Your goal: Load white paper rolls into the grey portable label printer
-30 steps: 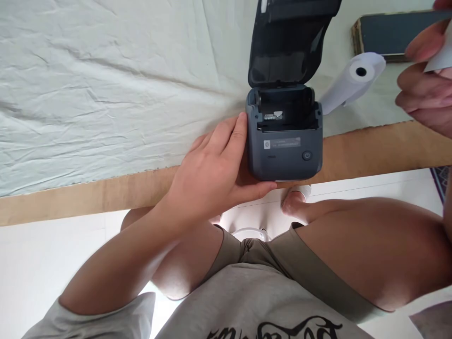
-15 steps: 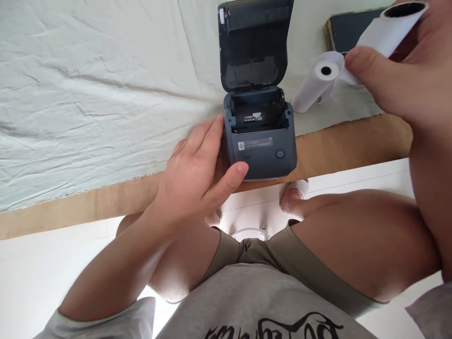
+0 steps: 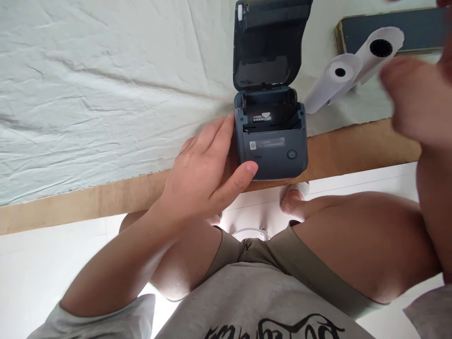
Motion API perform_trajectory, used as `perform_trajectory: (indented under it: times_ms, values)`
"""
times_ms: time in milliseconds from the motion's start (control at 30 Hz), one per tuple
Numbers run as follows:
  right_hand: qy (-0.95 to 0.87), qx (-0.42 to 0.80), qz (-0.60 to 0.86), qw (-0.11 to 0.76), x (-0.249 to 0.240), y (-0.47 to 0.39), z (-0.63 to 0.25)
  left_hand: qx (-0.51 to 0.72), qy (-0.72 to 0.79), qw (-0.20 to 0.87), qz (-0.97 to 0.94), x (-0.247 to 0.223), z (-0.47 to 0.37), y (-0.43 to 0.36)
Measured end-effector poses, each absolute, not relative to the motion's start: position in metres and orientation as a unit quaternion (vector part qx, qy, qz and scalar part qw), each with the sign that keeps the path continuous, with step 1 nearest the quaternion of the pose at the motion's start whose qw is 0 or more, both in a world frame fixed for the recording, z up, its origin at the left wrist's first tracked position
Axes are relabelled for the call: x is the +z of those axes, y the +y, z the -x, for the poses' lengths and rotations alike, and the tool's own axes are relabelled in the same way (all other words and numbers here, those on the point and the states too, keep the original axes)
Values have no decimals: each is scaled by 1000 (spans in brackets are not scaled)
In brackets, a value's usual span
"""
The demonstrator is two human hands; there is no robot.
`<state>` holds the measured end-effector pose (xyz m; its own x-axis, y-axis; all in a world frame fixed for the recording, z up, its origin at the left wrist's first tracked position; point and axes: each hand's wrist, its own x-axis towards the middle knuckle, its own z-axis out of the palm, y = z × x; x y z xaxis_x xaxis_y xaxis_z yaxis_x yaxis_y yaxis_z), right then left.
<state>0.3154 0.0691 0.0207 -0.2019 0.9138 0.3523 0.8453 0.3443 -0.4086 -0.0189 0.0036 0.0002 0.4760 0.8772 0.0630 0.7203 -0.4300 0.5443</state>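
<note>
A dark blue portable printer [image 3: 275, 162] stands at the table's edge. Its black lid [image 3: 268, 47] is raised, and the paper bay behind the front face holds no roll. Against its left side lie the fingers of my left hand [image 3: 203, 169], stretched out, with the thumb spread over the lower front corner. Right of the printer, two white paper rolls stand side by side: a nearer one with a small core [image 3: 323, 89] and a farther one with a wide black core [image 3: 367, 59]. My right hand [image 3: 418, 94], blurred, is apart from the rolls, thumb and fingers spread, partly out of frame.
A dark, flat, phone-like slab [image 3: 420, 28] lies behind the rolls at the upper right. A wrinkled pale green cloth [image 3: 106, 117] covers the table, leaving a wooden edge [image 3: 88, 200] bare along the front. My legs and the white floor are below.
My right hand has let go of the wide-core paper roll, which now stands beside the other roll, and has drawn away to the right. My left hand stays at the printer.
</note>
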Motion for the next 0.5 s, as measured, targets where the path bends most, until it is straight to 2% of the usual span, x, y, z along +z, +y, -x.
perform_trajectory:
  times_ms: [67, 167, 333, 500]
  values:
    - [-842, 45, 508, 178, 25, 68, -304, 172, 484, 228, -827, 1, 18, 4]
    - [-841, 27, 533, 90, 25, 68, -288, 173, 489, 225, -825, 1, 17, 4]
    - [-816, -13, 573, 75, 20, 69, -282, 166, 485, 231, -827, 1, 18, 4]
    - [-809, 0, 586, 55, 23, 70, -282, 166, 482, 232, -829, -1, 18, 6]
